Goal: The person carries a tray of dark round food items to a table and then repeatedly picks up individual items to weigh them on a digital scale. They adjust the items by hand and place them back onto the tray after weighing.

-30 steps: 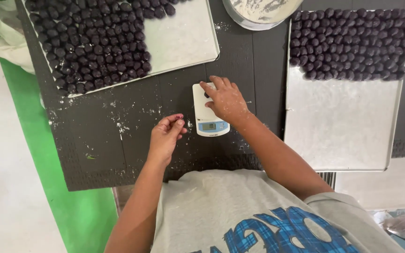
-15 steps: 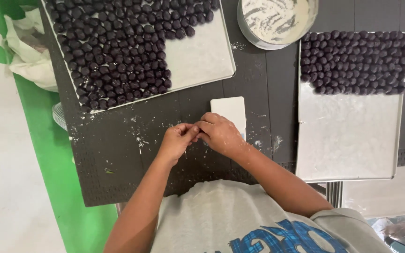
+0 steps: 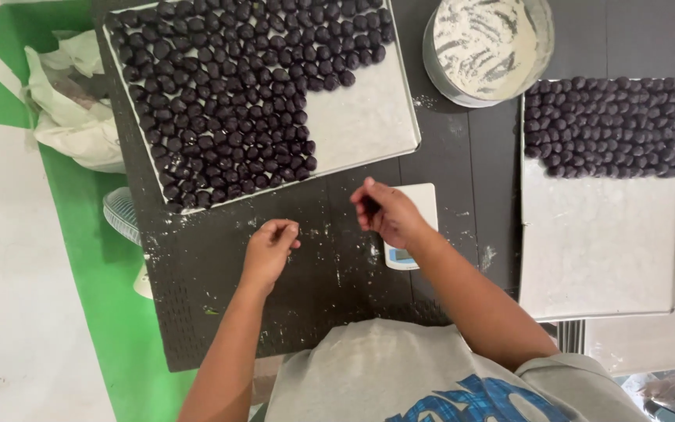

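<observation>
The person in the grey shirt leans over the dark counter, at the bottom of the frame. The left hand hangs just above the counter, left of the middle. Its fingers are curled in with the tips on the thumb, and I can see nothing in it. The right hand is a bit higher in the frame. It pinches a small dark ball between fingers and thumb. This hand covers part of the little white scale.

It looks like the ball has been shaped and is now on its way to a tray. To set it down, the right hand would need to go up to the bare corner of the left tray. There it could go just beside the last ball in the rows of dark balls without bumping them.

Half a second ago both hands were pressed together in front of the scale. Now they are apart, and the right hand has lifted up toward the left tray.

Farther off, on the right, is the right tray. Its near half is bare, with more balls along its far end. At the top stands a round bowl of white flour.
</observation>
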